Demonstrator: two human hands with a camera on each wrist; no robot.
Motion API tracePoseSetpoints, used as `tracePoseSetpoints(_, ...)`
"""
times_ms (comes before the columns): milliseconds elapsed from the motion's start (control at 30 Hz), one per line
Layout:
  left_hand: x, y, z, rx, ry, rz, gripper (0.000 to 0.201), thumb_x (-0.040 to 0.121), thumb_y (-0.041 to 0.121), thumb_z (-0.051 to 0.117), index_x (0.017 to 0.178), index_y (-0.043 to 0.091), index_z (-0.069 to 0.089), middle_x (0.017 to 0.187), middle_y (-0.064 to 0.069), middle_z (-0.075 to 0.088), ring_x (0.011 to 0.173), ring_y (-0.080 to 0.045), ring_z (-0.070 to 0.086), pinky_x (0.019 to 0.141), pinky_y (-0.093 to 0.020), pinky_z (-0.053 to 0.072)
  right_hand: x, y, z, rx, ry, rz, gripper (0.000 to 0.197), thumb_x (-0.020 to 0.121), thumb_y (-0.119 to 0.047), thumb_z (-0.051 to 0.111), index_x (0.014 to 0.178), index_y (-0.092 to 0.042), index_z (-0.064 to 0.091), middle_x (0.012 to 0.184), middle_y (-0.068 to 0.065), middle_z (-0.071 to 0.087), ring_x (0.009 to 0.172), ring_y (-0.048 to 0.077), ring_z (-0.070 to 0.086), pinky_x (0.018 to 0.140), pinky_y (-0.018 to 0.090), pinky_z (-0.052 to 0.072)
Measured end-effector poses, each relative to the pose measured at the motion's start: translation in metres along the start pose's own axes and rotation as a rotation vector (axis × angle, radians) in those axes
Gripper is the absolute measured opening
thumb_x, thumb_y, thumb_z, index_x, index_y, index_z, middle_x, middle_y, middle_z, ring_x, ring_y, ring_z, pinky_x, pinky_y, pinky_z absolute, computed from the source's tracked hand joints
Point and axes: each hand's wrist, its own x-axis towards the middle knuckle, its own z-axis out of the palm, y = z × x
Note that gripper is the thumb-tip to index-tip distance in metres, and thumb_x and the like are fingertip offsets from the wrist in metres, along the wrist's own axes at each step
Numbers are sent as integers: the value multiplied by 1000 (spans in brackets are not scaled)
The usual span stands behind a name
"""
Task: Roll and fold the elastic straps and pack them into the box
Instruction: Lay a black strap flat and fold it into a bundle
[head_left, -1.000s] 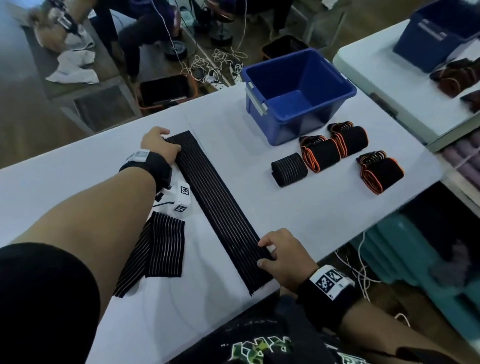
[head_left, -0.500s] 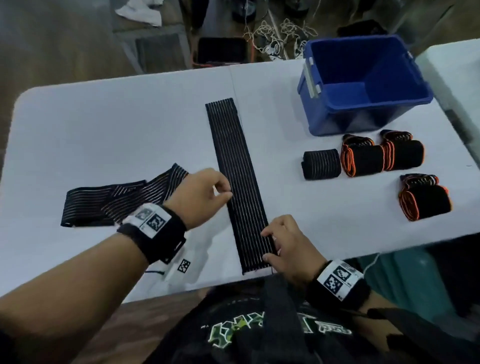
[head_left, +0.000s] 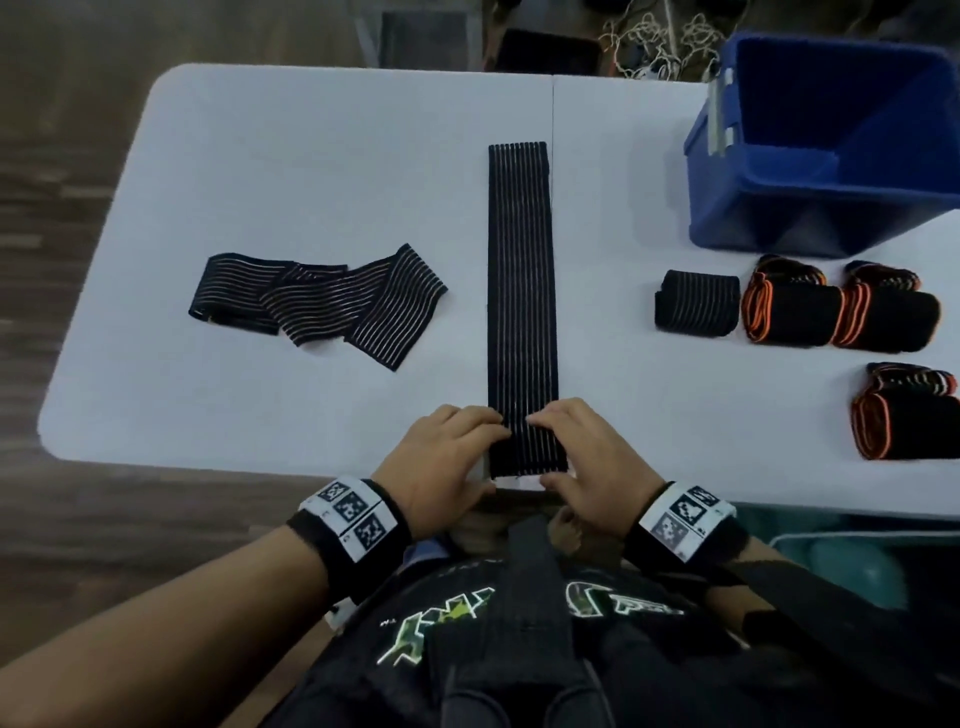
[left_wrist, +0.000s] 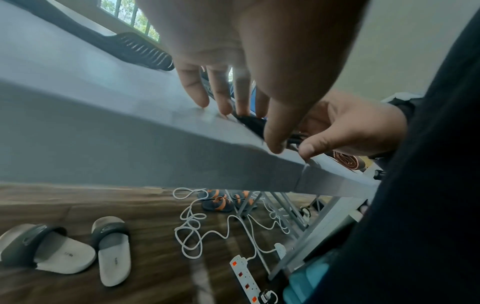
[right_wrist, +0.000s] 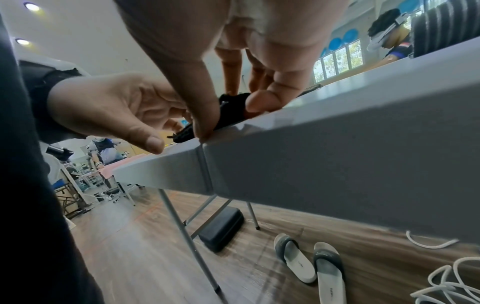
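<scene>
Strap (head_left: 521, 291) lies flat on the tabletop (head_left: 311, 171), long axis running away from the person; left hand (head_left: 441, 457), earlier apart, now joins right hand (head_left: 587, 457), each grip pinching its near end.

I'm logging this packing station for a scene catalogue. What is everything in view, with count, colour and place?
flat strap: 1, black with pale stripes, stretched along the table centre, near end at the table edge
loose strap: 1, black striped, crumpled on the table's left part
rolled straps: 4 at right; 1 black striped, 3 black with orange edges
box: 1, blue, far right of the table, nothing seen inside
table: 1, white
slippers: 1 pair, white and grey, floor
power strip: 1, white, floor, with white cables
left hand: grips the flat strap's near end
right hand: grips the same end
</scene>
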Motion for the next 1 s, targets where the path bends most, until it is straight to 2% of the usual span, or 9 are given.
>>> tracePoseSetpoints(100, 2, 5, 1, -58, 77, -33, 54, 77, 25, 76, 128, 17, 61, 130, 0, 62, 111, -25, 58, 95, -42, 51, -4, -4, 0, -2, 61, 10, 52, 85, -21, 71, 133, -14, 52, 126, 1, 56, 114, 17, 54, 101, 29, 44)
tracePoseSetpoints(200, 6, 8, -4, -111, 123, -98, 42, 83, 26, 75, 123, 17, 65, 119, 0, 69, 105, -23, 59, 93, -35, 49, -4, -8, 0, -27, 137, 60, 33, 94, -20, 61, 126, -13, 59, 119, 3, 65, 106, 22, 60, 93, 36, 49)
tracePoseSetpoints(333, 13, 10, -11, -200, 172, -219, 21, 93, 26, 66, 113, 23, 69, 92, 5, 74, 88, -16, 64, 80, -33, 52, 2, -13, -6, 56, 180, 190, 29, 95, -17, 61, 124, -16, 58, 103, 4, 71, 91, 22, 66, 83, 32, 52)
tracePoseSetpoints(500, 21, 9, -14, -401, 227, -441, 26, 92, 28, 69, 115, 27, 57, 76, 14, 74, 75, 1, 66, 75, -22, 52, 15, -20, -7, 125, 208, 303, 28, 93, -16, 62, 119, -17, 52, 71, -1, 63, 70, 20, 62, 69, 35, 50)
tracePoseSetpoints(600, 26, 10, -16, -392, 235, -447, 24, 90, 29, 70, 110, 26, 57, 69, 11, 73, 71, -2, 67, 74, -26, 54, 22, -20, -6, 107, 214, 349, 25, 93, -18, 62, 115, -19, 53, 78, -2, 62, 74, 17, 60, 70, 31, 46)
tracePoseSetpoints(733, 34, 9, -18, -270, 202, -426, 24, 90, 29, 71, 112, 22, 62, 70, 6, 73, 75, -8, 67, 78, -27, 53, 27, -20, -8, 81, 211, 416, 27, 88, -21, 68, 113, -21, 58, 88, -4, 58, 84, 16, 57, 81, 33, 49)
tracePoseSetpoints(833, 37, 5, -16, -160, 165, -382, 28, 89, 31, 72, 114, 21, 65, 96, 2, 69, 93, -15, 63, 86, -30, 50, 29, -22, -8, 108, 205, 442, 25, 87, -21, 70, 106, -23, 54, 86, -4, 57, 81, 16, 59, 77, 33, 52)
tracePoseSetpoints(900, 36, 1, -14, -115, 199, -289, 27, 86, 28, 76, 111, 19, 70, 106, -1, 62, 98, -19, 58, 89, -32, 49, 28, -24, -7, 55, 204, 428, 22, 88, -22, 69, 106, -23, 56, 95, -4, 54, 84, 15, 56, 81, 30, 49)
tracePoseSetpoints(1000, 36, -3, -12, 14, 214, -119, 16, 87, 19, 74, 100, 12, 76, 106, -4, 63, 93, -27, 57, 82, -40, 53, 26, -26, -5, -61, 204, 363, 19, 91, -24, 66, 109, -20, 63, 110, -4, 47, 86, 16, 57, 83, 28, 50)
